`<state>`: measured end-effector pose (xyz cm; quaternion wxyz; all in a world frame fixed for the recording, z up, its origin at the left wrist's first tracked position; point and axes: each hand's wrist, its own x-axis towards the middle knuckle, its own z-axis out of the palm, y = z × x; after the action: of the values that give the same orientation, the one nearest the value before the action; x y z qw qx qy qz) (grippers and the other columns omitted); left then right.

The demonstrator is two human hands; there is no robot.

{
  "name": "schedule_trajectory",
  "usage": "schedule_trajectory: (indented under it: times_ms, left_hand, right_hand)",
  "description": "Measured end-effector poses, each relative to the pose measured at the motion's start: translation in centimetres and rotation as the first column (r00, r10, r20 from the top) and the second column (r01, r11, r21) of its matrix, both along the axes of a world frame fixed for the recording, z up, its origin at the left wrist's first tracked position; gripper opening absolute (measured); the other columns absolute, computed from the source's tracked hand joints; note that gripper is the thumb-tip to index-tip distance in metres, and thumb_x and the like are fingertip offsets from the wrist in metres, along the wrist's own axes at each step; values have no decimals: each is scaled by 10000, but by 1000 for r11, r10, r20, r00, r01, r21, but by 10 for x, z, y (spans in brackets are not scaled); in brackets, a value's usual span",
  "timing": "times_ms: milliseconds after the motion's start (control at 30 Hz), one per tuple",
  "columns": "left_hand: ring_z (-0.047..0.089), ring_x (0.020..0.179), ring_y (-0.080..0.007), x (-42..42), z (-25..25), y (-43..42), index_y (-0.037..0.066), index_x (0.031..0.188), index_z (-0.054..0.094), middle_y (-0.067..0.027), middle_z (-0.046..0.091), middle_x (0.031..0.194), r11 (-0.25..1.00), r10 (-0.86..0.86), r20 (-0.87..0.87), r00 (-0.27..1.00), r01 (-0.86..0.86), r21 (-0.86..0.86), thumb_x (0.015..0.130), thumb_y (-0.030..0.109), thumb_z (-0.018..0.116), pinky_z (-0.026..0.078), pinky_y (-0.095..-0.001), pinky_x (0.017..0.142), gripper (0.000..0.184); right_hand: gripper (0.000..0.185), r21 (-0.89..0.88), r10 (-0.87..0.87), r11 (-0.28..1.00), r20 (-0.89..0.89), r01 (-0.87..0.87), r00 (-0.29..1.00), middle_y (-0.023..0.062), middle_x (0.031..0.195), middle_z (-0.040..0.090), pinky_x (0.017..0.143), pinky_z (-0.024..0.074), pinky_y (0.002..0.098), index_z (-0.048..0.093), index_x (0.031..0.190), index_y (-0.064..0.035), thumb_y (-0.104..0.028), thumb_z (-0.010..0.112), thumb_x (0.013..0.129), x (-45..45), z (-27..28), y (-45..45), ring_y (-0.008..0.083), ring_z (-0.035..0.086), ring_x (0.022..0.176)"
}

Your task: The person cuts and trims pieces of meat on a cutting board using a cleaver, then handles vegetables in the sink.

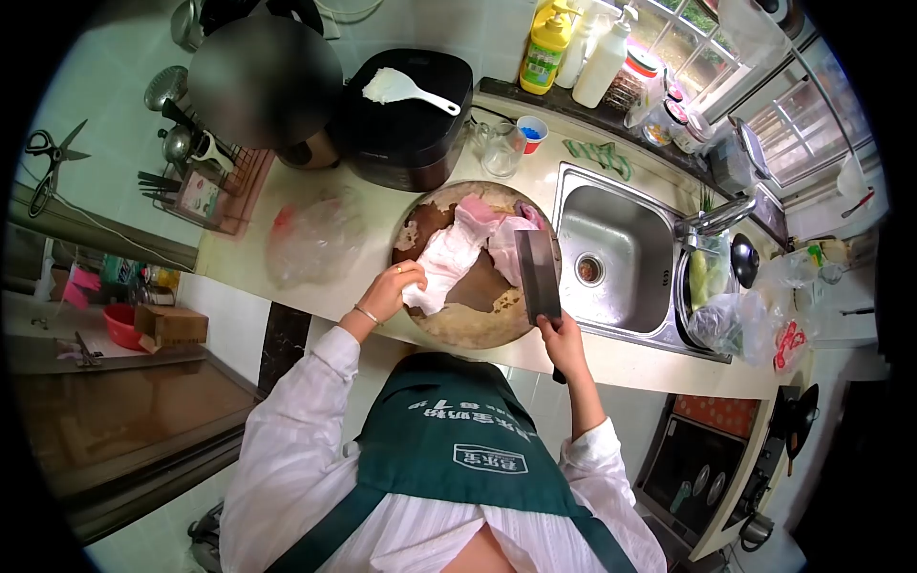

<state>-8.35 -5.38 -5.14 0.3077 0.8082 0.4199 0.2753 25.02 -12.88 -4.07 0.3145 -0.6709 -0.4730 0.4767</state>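
Note:
A slab of raw meat (449, 254), pale with pink parts, lies across a round wooden chopping board (458, 329). My left hand (387, 289) pinches the near left end of the meat. In my right hand (564, 346) is the handle of a cleaver (539, 277), its broad dark blade pointing away from me at the board's right side. The blade overlaps the meat's right edge in this view; whether it touches the meat I cannot tell.
Right of the board is a steel sink (616, 258). A clear plastic bag (320, 239) lies to its left. Behind stand a black rice cooker (406, 124) with a white rice paddle (411, 91) on top, a glass mug (502, 151) and a paper cup (532, 134).

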Motion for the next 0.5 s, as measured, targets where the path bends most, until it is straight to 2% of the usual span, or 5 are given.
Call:
schedule_trajectory:
  times_ms: [100,233,333,467,500]
  left_hand:
    - [563,882,-308,-9,-1,2,25,821,566,-95,573,888,997,23,85,996,-16,-80,631,-182,450,457,-368,791,303]
    - [572,901,-332,-19,-11,1,36,887,574,-114,575,918,991,27,106,994,-13,-131,657,-172,458,460,-380,789,331]
    - [569,929,-348,-17,-27,0,60,939,582,-126,577,933,993,22,101,995,-10,-121,688,-134,493,457,-389,792,329]
    - [553,932,-351,-4,-20,10,74,938,575,-129,563,907,1000,3,103,995,-2,-5,679,-99,516,451,-417,803,317]
    - [549,931,-356,0,-13,13,62,945,568,-132,561,905,1000,11,129,992,-9,-12,657,-119,489,448,-410,802,350]
  right_hand:
    - [198,163,37,985,97,-53,995,161,631,593,526,425,336,578,1034,-9,-113,570,865,-21,8,7,205,543,520]
    - [154,55,170,979,320,-197,932,219,592,545,511,423,421,563,999,-56,-126,563,861,-60,42,26,369,563,533]
    - [144,295,151,890,529,-348,835,226,630,568,523,433,467,556,974,-69,-152,568,857,-78,18,47,399,579,569]
    - [115,256,128,870,708,-421,694,196,667,602,574,459,494,571,932,-97,-189,566,863,-101,1,79,397,600,645]
    - [110,113,171,911,770,-396,614,174,693,625,581,479,498,570,937,-115,-193,548,862,-110,8,84,387,615,655]
